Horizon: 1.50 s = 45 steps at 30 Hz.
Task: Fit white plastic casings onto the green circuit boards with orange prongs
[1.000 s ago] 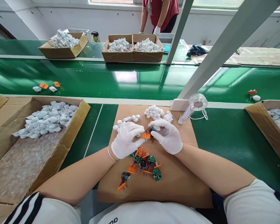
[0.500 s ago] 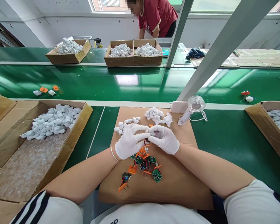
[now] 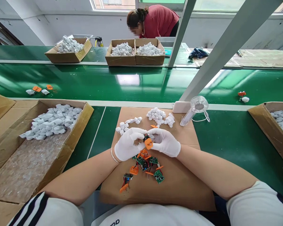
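Observation:
Both my hands wear white gloves and meet over the cardboard sheet (image 3: 176, 185). My left hand (image 3: 129, 145) is closed, its fingertips pinching a small circuit board with an orange plug piece (image 3: 148, 143) hanging below. Against the same board, my right hand (image 3: 165, 142) is closed too; a small whitish piece shows between its fingers, mostly hidden. Just below the hands lies a pile of green circuit boards (image 3: 158, 176) wired to orange plug pieces (image 3: 134, 170). Beyond the hands are small white pieces in heaps (image 3: 156, 115) and a loose row (image 3: 122, 128).
A clear plastic handheld fan (image 3: 195, 108) stands by a slanted grey beam (image 3: 209, 59). Cartons of white pieces flank me, left (image 3: 79, 131) and right (image 3: 265, 121). The green conveyor belt (image 3: 89, 81) carries a few orange-and-white items. Across it, a person in red (image 3: 161, 22) bends behind more cartons.
The orange plug piece and board have turned into view between my fingers. Items on the belt have shifted left. The person opposite has bent lower.

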Motion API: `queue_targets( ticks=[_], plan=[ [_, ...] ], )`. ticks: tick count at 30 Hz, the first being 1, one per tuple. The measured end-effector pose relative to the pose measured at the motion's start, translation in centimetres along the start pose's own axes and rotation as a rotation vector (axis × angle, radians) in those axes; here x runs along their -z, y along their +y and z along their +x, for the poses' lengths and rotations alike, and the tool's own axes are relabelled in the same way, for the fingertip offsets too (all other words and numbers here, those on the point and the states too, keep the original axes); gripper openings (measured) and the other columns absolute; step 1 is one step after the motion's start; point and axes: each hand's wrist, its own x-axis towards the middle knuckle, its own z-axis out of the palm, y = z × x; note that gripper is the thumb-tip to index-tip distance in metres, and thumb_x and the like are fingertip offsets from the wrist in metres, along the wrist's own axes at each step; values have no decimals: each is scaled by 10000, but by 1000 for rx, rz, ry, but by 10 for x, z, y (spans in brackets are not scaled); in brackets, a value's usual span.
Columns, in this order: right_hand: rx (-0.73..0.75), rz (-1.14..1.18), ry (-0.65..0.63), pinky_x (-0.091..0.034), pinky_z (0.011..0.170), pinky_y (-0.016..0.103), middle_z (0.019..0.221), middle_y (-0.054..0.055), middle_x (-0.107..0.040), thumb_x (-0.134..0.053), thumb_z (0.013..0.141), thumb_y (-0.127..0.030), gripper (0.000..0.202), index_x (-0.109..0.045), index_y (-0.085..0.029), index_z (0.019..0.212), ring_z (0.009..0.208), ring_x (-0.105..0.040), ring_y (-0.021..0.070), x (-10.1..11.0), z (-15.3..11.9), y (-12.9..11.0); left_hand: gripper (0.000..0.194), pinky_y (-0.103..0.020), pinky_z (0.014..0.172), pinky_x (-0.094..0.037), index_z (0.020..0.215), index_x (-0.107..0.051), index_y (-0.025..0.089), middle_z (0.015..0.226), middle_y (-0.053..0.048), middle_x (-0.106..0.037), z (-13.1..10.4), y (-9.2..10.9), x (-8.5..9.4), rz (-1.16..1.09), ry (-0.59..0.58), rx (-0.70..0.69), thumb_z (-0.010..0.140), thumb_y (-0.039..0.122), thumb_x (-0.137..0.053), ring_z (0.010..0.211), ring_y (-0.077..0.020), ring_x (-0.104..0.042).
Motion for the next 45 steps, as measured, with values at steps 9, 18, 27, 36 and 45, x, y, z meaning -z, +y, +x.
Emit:
queue_targets(
  ticks=[9, 18, 27, 36, 45],
  plan=[
    [57, -7, 78, -548, 751, 347, 839, 41, -649, -842, 595, -388, 419, -629, -192, 898, 729, -612, 150, 1, 0, -6, 353, -350, 837, -580, 1061, -516, 207, 1087, -78, -655, -3, 2, 4, -123, -24, 3, 782, -9, -508, 1016, -167, -644],
    [55, 14, 72, -559, 777, 372, 860, 46, -665, -834, 621, -379, 388, -625, -202, 897, 774, -640, 174, 2, -1, -9, 539, -386, 895, -566, 1301, -453, 219, 1216, -117, -625, 1, 1, 6, -204, -190, -7, 800, 32, -525, 1101, -212, -620],
    [117, 69, 152, -536, 809, 355, 964, 60, -671, -754, 734, -336, 296, -649, -205, 978, 818, -624, 155, 11, 0, 5, 468, -343, 728, -573, 1244, -496, 223, 966, -65, -704, 6, 3, 5, -26, -177, -77, 810, 72, -584, 833, -173, -670],
    [128, -93, 79, -494, 724, 318, 822, 7, -568, -772, 639, -158, 342, -612, -194, 939, 735, -546, 134, 6, 1, 5, 408, -321, 824, -575, 1164, -582, 217, 1037, -56, -710, 2, 3, 9, -108, -18, 111, 780, 141, -698, 915, -169, -672],
    [211, -121, 47, -518, 772, 345, 867, 32, -584, -729, 721, -235, 280, -605, -203, 970, 794, -569, 153, 4, -2, -1, 336, -357, 853, -595, 1112, -609, 173, 1039, -77, -720, -1, 8, 5, -462, 29, 374, 790, 212, -695, 955, -204, -689]
  ],
)
